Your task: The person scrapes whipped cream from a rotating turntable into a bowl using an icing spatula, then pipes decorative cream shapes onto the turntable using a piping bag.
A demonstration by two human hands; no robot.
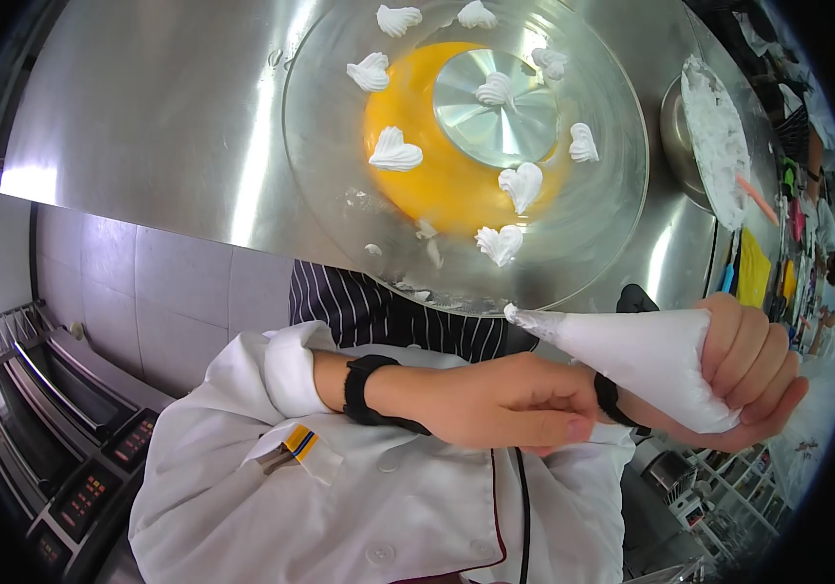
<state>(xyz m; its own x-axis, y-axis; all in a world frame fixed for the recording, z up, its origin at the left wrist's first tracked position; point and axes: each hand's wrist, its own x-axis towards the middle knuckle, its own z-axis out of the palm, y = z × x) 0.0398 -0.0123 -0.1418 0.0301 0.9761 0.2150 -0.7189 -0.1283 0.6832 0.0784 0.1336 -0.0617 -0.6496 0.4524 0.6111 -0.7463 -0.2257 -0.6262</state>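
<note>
My right hand (748, 365) is wrapped round a white piping bag (646, 362), whose tip points left near the rim of a round clear turntable (325, 209). White cream sits at the bag's tip. My left hand (519, 401) is closed against my right wrist, beside its black wristband (616, 403); whatever its curled fingers hold is hidden. On the turntable stand several piped white cream hearts, among them one heart (395, 150) at the left and another heart (520, 186) nearer the middle. Cream smears (429, 243) mark the near side. A yellow base (403, 200) shows through the plate.
The turntable rests on a steel table (174, 127) and reaches its near edge. To the right is a metal bowl (675, 136) beside a cream-covered surface (716, 141) with an orange-handled tool (756, 199). A yellow cloth (753, 268) lies nearby. Ovens (76, 428) stand at lower left.
</note>
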